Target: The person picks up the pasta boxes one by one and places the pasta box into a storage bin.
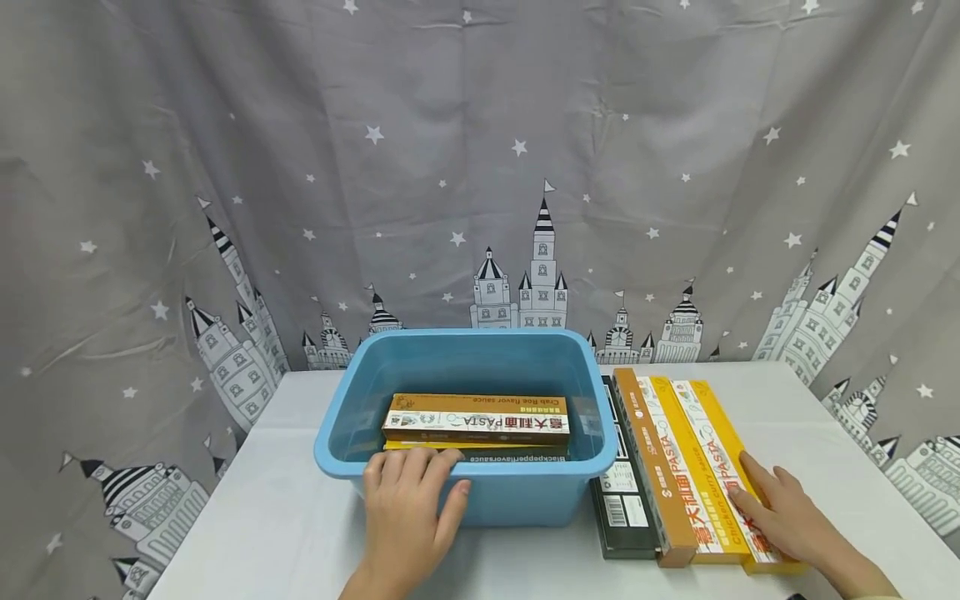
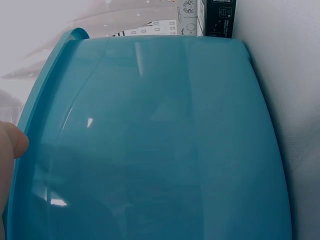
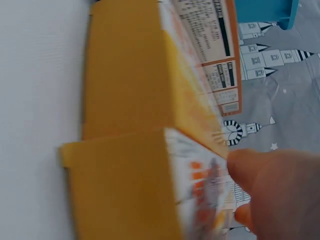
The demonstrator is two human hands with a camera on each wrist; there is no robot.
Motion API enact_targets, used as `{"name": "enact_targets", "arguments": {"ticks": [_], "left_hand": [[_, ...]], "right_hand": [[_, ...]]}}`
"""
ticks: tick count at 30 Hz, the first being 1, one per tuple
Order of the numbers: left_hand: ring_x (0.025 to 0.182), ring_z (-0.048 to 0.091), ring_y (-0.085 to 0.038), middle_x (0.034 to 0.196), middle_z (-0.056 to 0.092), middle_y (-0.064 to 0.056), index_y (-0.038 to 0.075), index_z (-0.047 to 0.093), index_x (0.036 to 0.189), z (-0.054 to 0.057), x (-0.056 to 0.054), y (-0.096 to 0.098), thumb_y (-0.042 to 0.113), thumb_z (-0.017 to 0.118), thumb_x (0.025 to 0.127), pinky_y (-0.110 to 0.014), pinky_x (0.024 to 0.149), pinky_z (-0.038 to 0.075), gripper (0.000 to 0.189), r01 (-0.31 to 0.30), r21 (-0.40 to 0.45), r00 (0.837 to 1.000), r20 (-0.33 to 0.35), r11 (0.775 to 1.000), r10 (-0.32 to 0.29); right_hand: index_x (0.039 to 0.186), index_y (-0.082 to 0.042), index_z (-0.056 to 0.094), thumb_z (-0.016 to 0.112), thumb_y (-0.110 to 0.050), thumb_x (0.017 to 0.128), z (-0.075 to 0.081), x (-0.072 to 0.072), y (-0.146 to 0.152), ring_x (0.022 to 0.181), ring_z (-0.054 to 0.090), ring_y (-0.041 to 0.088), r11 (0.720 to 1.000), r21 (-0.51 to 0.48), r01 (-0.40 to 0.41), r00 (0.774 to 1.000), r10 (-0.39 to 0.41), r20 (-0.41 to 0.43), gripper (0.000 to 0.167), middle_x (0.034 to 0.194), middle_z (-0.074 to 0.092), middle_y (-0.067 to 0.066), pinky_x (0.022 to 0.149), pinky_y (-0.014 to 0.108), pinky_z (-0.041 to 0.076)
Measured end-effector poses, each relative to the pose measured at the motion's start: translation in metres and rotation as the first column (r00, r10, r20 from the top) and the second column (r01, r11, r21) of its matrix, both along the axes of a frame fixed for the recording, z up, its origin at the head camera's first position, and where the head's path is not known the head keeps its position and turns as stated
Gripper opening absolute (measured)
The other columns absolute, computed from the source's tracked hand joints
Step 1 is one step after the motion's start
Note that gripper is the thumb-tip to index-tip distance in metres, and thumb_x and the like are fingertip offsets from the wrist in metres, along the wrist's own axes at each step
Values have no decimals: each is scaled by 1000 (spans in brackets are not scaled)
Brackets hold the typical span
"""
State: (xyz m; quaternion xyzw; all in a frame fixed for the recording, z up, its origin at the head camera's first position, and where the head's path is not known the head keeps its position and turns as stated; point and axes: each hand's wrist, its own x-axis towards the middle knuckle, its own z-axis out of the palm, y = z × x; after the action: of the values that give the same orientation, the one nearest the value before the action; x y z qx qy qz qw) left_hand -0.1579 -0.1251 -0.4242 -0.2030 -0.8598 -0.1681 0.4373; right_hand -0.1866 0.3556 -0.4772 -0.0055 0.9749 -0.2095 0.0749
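In the head view my left hand [image 1: 408,517] grips the near rim of a blue plastic bin [image 1: 510,500], fingers over the edge, thumb at the outer wall. Inside lies a brown-and-white pasta box [image 1: 480,404] on top of a yellow box [image 1: 431,445] and a dark black pepper sauce box [image 1: 517,456]. At the right, my right hand [image 1: 787,512] rests on the outermost yellow pasta box [image 1: 712,425], thumb on its printed top and fingers by its right edge. In the right wrist view, the thumb [image 3: 245,167] is at the box's upper edge.
Beside the bin lie a black box [image 1: 626,500], a brown box [image 1: 648,467] and another yellow pasta box [image 1: 686,467], in a row under and left of the right hand. All stand on a white table [image 1: 277,500]. A grey curtain [image 1: 420,167] with castles hangs behind.
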Motion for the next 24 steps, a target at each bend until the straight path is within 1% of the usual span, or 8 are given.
{"name": "enact_targets", "arguments": {"ticks": [3, 6, 9, 13, 15, 20, 23, 24], "left_hand": [[81, 45, -21, 86, 59, -2, 13, 71, 104, 0, 0, 0, 45, 38, 107, -46, 88, 32, 46, 12, 6, 1000, 9, 1000, -12], [81, 45, -21, 86, 59, -2, 14, 71, 103, 1, 0, 0, 46, 37, 107, -46, 88, 32, 47, 5, 0, 1000, 8, 1000, -5], [80, 45, -21, 86, 60, -2, 14, 72, 102, 1, 0, 0, 47, 36, 107, -47, 87, 32, 49, 0, -3, 1000, -20, 1000, 0], [79, 45, -20, 85, 60, -2, 13, 72, 101, 0, 0, 2, 44, 37, 107, -47, 86, 33, 47, 5, 2, 998, -59, 1000, -5], [79, 45, -20, 85, 59, -2, 13, 72, 102, -1, 1, 3, 43, 38, 107, -47, 86, 32, 46, 7, 1, 998, -58, 1000, -7], [81, 46, -22, 85, 60, -2, 13, 72, 102, 0, 1, 2, 47, 36, 107, -47, 87, 32, 49, 5, 4, 1000, -15, 1000, -5], [82, 46, -23, 86, 60, -3, 13, 72, 103, 0, 1, 1, 48, 35, 107, -48, 89, 32, 51, 7, 15, 1000, 20, 1000, -8], [82, 46, -24, 86, 60, -3, 13, 72, 103, 0, 0, 1, 48, 35, 107, -49, 89, 32, 50, 8, 15, 1000, 22, 1000, -8]], "right_hand": [[154, 11, 22, 42, -52, 105, -6, 4, -1, 130, 25, 77, 999, 19, 29, 1000, -29, 4, 82, 142, 25, 56, 88, 82, 39], [155, 8, 22, 38, -55, 106, -10, 6, -3, 128, 30, 77, 998, 50, 47, 999, -47, 5, 82, 142, 23, 56, 84, 80, 44], [156, 6, 22, 35, -56, 106, -12, 7, -6, 127, 34, 76, 995, 73, 62, 998, -63, 2, 81, 143, 23, 56, 80, 77, 47], [157, 4, 22, 34, -57, 105, -15, 9, -9, 125, 38, 75, 992, 98, 84, 996, -84, -5, 81, 142, 25, 55, 78, 75, 49], [157, 4, 22, 33, -57, 105, -15, 11, -10, 124, 40, 74, 989, 114, 98, 995, -98, -7, 81, 142, 26, 55, 78, 75, 49], [159, -1, 19, 28, -63, 104, -16, 12, -14, 124, 39, 73, 983, 137, 125, 992, -125, -4, 83, 145, 25, 52, 82, 76, 46], [160, -4, 18, 27, -65, 103, -16, 11, -17, 126, 38, 72, 981, 138, 139, 990, -139, -12, 84, 146, 25, 49, 85, 77, 44], [160, -4, 19, 28, -65, 103, -16, 11, -18, 126, 37, 72, 980, 138, 144, 990, -143, -18, 84, 147, 25, 49, 85, 77, 44]]}}
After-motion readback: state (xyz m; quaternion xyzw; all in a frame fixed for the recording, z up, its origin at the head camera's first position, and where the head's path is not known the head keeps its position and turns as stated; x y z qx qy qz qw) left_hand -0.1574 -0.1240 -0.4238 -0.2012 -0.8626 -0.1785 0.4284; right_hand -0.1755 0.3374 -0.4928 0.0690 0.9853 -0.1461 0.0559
